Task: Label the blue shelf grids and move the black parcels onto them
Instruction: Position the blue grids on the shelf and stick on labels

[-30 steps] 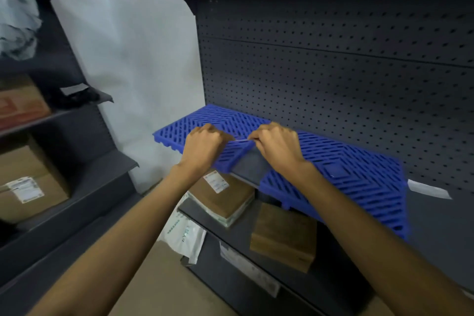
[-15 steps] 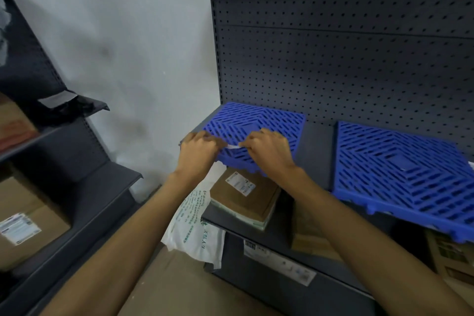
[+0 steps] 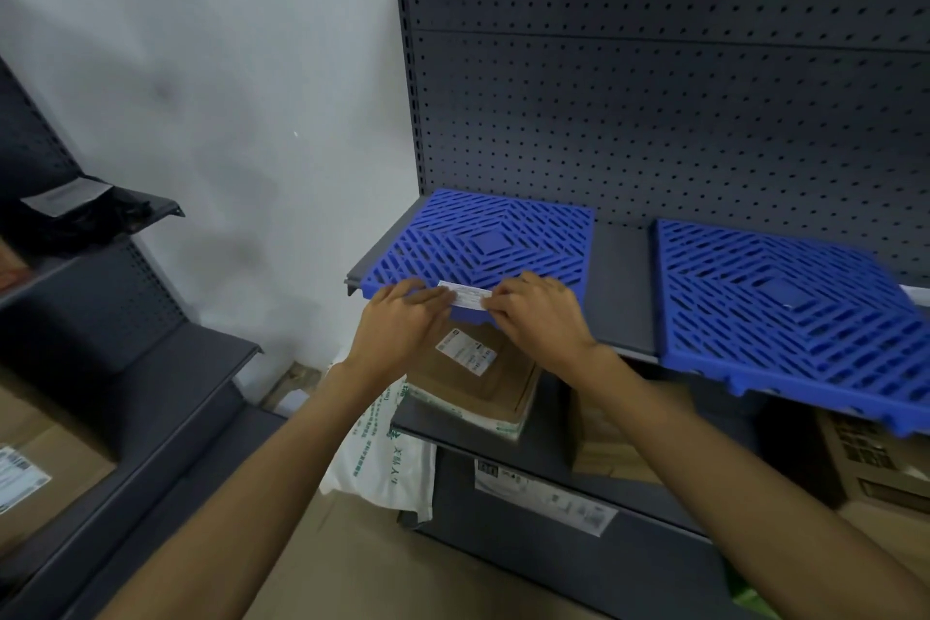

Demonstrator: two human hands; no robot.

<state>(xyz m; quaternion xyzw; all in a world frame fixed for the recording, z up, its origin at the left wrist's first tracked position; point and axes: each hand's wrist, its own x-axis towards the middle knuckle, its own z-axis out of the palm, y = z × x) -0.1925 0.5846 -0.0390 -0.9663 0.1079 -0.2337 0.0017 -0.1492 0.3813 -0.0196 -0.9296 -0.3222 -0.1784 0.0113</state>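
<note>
Compared with half a second back, the hands have pulled a bit apart, so way more of the label (image 3: 465,295) shows now: a thin white paper strip with tiny print instead of a sliver. It sits flat along the front edge of the left blue grid (image 3: 483,237).

Left hand (image 3: 402,317) has its grip closed on the label's left end, fingers together on top of it. Right hand (image 3: 538,317) is pinching the right end with curled fingertips.

The left blue grid is a square of hard plastic with slanted slots ringing a solid diamond in the middle. It lies on the grey metal shelf (image 3: 621,287). To its right, past a bare strip of shelf, there's the matching right blue grid (image 3: 785,297) hanging over the shelf's front edge.

Behind the left blue grid: a dark pegboard panel (image 3: 654,116), matte, full of small holes. Below it: a flat cardboard box (image 3: 478,378) with a white sticker, and a crinkly white plastic mailer (image 3: 387,458). Well off to its left, a glossy black parcel (image 3: 75,222) is on another rack.
</note>
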